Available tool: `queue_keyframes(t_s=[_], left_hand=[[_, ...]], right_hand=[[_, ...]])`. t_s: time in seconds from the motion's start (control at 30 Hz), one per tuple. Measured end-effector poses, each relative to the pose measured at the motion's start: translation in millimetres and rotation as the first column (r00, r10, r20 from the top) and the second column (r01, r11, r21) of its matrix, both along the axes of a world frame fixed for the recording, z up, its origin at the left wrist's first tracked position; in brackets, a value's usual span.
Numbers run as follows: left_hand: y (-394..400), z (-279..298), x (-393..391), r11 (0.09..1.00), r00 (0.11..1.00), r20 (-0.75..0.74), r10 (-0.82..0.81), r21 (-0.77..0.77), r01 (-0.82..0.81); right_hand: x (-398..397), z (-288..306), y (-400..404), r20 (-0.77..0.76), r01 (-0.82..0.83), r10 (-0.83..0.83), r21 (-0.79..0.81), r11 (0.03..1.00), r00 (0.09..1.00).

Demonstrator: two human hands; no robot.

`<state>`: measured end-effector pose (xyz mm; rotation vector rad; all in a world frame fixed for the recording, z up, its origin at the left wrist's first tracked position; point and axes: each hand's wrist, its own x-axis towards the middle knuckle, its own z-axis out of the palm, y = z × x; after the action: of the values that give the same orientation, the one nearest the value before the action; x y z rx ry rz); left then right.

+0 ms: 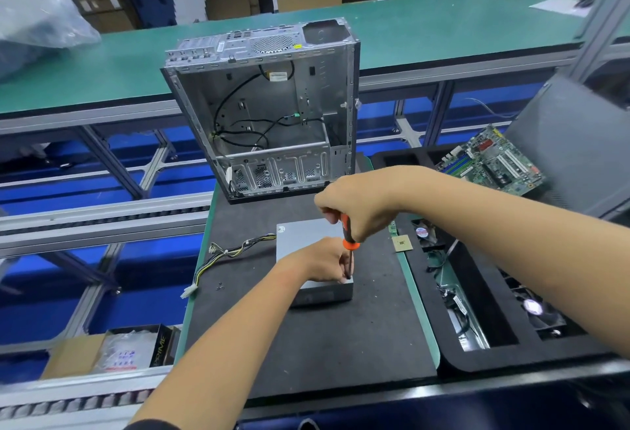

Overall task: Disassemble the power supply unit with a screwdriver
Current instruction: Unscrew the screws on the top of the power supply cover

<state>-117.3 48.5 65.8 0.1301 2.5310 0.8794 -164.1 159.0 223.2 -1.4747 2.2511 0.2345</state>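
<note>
A grey metal power supply unit (300,237) lies flat on the dark work mat (306,344), its cable bundle (218,259) trailing off to the left. My right hand (358,206) grips the orange and black handle of a screwdriver (349,242) that stands upright over the unit's near right corner. My left hand (322,260) rests on the unit's top and pinches the screwdriver shaft near its tip. The tip itself is hidden by my fingers. Two small dark screws (220,287) lie on the mat left of the unit.
An empty open computer case (266,109) stands behind the unit. A black foam tray (504,293) on the right holds a motherboard (494,162), fans and wires. A CPU chip (402,243) lies by the mat's right edge. A cardboard box (112,351) sits lower left.
</note>
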Motion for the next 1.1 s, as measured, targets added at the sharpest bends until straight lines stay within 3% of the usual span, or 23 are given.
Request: queue_keyframes(t_s=[0.17, 0.23, 0.43, 0.6, 0.77, 0.87, 1.0, 1.1], left_hand=[[2, 1, -2, 0.998, 0.999, 0.003, -0.034, -0.048, 0.034], [3, 2, -3, 0.998, 0.999, 0.011, -0.032, -0.052, 0.033], [6, 5, -1, 0.994, 0.999, 0.019, -0.045, -0.097, 0.047], [7, 4, -1, 0.989, 0.998, 0.027, -0.059, -0.132, 0.063], [6, 5, -2, 0.978, 0.989, 0.118, -0.088, -0.178, 0.108], [5, 6, 2, 0.992, 0.996, 0.062, -0.070, -0.097, 0.076], [1, 7, 4, 0.990, 0.995, 0.021, -0.098, -0.102, 0.099], [0, 7, 4, 0.993, 0.996, 0.026, -0.081, -0.085, 0.083]], right_hand=[[4, -5, 1, -0.131, 0.121, -0.121, -0.010, 0.993, 0.984], [4, -7, -1, -0.195, 0.091, -0.087, 0.008, 0.996, 0.977], [1, 0, 1, -0.017, -0.092, 0.092, -0.050, 0.994, 0.996], [-1, -5, 3, 0.070, -0.003, 0.015, -0.163, 0.987, 0.997], [0, -11, -1, -0.209, 0.055, -0.061, -0.037, 0.998, 0.976], [-2, -9, -4, -0.037, 0.065, -0.066, -0.031, 0.997, 0.997], [-3, 2, 2, -0.008, -0.107, 0.107, -0.134, 0.985, 0.994], [-1, 1, 4, 0.077, -0.084, 0.094, -0.123, 0.989, 0.993]])
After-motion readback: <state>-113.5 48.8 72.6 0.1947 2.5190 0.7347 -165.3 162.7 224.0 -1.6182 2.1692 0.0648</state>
